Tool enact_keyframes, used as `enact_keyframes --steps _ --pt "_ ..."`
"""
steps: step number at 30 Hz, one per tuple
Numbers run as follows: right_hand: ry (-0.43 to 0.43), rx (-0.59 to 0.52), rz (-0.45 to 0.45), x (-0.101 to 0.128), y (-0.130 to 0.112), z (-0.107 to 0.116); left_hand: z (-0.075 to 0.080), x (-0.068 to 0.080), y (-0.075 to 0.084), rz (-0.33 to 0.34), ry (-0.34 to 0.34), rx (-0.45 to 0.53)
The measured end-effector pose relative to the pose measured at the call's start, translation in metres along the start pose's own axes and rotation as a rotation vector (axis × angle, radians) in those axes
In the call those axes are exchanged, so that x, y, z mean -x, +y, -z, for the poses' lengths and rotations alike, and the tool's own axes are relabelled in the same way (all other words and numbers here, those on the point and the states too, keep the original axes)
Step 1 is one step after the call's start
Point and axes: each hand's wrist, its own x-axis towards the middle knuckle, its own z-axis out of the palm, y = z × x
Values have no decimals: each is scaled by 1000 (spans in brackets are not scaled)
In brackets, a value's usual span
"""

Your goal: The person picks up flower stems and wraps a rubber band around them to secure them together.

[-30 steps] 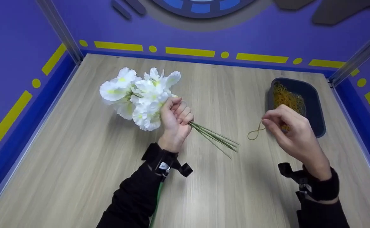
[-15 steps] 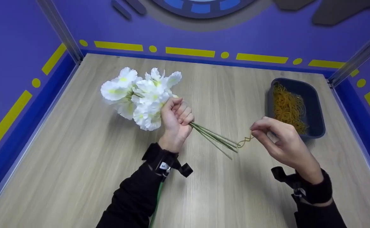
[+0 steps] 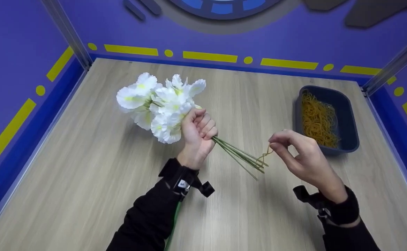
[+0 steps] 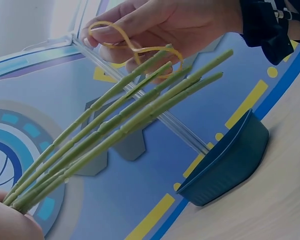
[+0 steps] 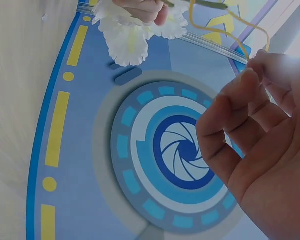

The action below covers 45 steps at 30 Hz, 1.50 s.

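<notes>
My left hand (image 3: 198,134) grips the flower stems (image 3: 240,157), their long axis slanting toward my right hand (image 3: 302,158). That hand pinches a rubber band (image 3: 265,156) right at the stem tips.

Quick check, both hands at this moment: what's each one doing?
Left hand: fingers curled round the flower stems, gripping the white bouquet.
Right hand: pinching a rubber band at the stem tips.

The left hand (image 3: 198,130) hides the stems (image 3: 240,157) where it grips them, the right wrist view cuts off the flowers (image 5: 135,30) at its top edge, and the left wrist view shows only part of the bin (image 4: 230,160).
</notes>
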Motion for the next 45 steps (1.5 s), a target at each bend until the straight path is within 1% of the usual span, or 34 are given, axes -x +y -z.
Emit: enact_keyframes --steps 3,8,13,17,21,25,31,33,35,38,45 --pt "-1 2 -22 1 0 1 0 0 -1 4 -2 -15" --pt "9 8 -32 1 1 -1 0 2 -3 8 -9 -25" --pt "20 2 -48 0 7 -10 -3 7 -8 52 -37 -8" --pt "16 -14 -78 0 8 -19 -5 11 -13 87 -52 -4" --pt "-19 -68 -92 0 5 -24 -4 12 -17 105 -45 -21" --pt "-26 -147 -102 0 -1 -25 -3 10 -14 103 -42 -18" --pt "11 -254 -131 -2 -7 -23 -4 6 -3 46 -37 8" --pt "23 -277 -151 -2 -8 -23 -5 6 0 37 -36 20" --pt "30 -292 -173 -2 -7 -24 -6 7 0 44 -36 23" --pt "24 -308 -205 -1 -6 -27 -7 9 -2 74 -40 18" --pt "8 -332 -228 -2 -5 -35 -8 12 -7 104 -65 3"
